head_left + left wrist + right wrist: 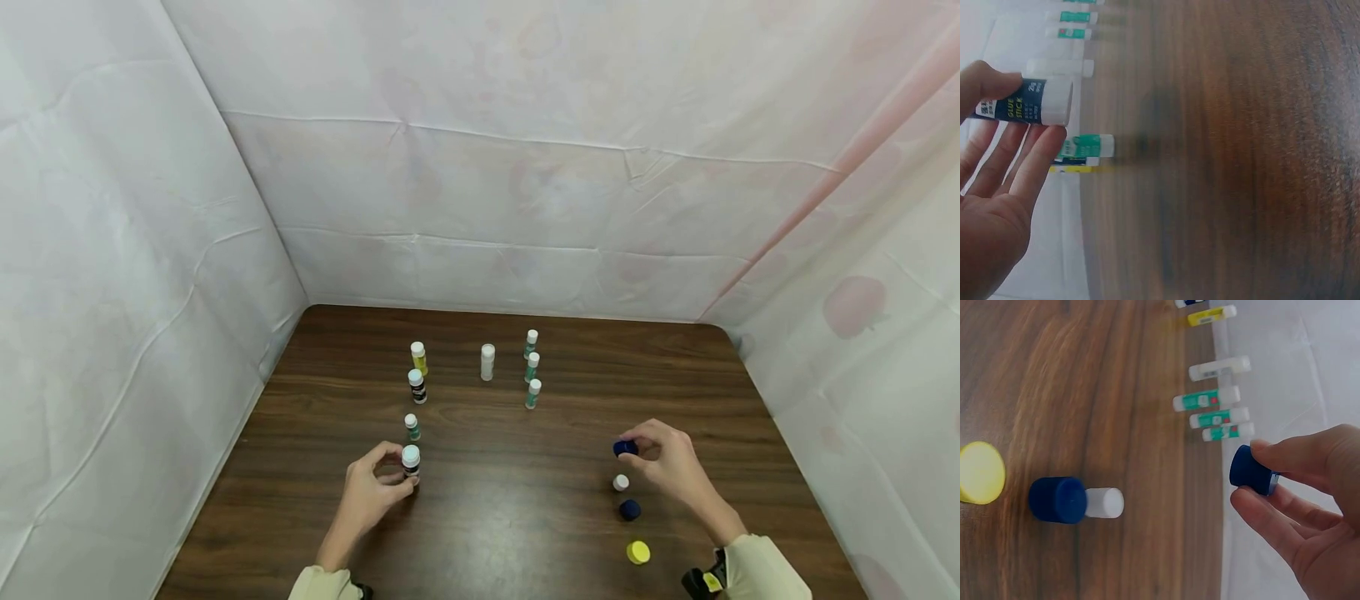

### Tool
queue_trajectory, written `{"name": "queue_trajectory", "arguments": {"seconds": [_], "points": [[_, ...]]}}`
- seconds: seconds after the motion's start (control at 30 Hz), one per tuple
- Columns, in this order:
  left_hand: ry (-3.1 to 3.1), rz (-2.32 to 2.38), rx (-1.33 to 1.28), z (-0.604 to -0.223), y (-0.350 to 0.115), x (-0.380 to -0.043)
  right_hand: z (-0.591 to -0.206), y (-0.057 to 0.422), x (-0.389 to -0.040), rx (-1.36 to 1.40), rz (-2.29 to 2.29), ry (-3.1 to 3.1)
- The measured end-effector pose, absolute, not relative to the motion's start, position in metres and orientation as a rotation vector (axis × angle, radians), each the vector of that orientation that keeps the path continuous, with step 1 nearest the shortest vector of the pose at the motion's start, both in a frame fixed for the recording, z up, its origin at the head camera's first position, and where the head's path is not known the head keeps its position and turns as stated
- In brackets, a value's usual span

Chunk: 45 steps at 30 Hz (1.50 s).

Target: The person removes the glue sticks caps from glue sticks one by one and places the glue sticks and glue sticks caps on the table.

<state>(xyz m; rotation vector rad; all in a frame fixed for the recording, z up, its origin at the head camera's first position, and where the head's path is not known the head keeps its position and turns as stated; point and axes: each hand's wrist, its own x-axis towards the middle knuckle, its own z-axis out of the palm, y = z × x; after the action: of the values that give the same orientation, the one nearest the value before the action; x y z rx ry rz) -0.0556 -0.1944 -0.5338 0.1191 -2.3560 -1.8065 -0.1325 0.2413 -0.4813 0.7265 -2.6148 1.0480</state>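
Note:
My left hand (369, 492) grips a dark-labelled glue stick (411, 461) with a white end on top, at the near left of the table. In the left wrist view the words GLUE STICK show on its label (1022, 103), with the thumb on one side and fingers on the other. At the right, my right hand (667, 462) pinches a dark blue cap (1252, 470) between thumb and fingertips, above the table. Close by lie a small white cap (621, 482), another dark blue cap (630, 510) and a yellow cap (638, 552), in a rough column toward the near edge.
Beyond the left hand stand a green glue stick (412, 427), a dark one (417, 387) and a yellow one (419, 358). A white stick (487, 362) stands mid-table, left of three green ones (532, 367). Pale cloth walls (480, 208) border the brown table (510, 467).

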Motion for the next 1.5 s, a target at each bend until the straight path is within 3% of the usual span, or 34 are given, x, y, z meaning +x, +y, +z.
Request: {"name": "queue_trajectory", "arguments": {"seconds": [0.2, 0.43, 1.03, 1.5], "points": [[-2.398, -1.777, 0.264, -0.542, -0.198, -0.061, -0.497, 0.242, -0.138, 0.579, 1.0, -2.752], [-2.366, -1.72, 0.248, -0.554, -0.199, -0.064, -0.515, 0.241, -0.145, 0.421, 1.011, -2.877], [-2.368, -1.751, 0.292, -0.568, -0.201, -0.067, -0.547, 0.236, -0.152, 0.371, 0.951, -3.011], [-2.355, -1.678, 0.192, -0.533, -0.2, -0.059, -0.531, 0.236, -0.143, 0.336, 0.86, -3.045]]}}
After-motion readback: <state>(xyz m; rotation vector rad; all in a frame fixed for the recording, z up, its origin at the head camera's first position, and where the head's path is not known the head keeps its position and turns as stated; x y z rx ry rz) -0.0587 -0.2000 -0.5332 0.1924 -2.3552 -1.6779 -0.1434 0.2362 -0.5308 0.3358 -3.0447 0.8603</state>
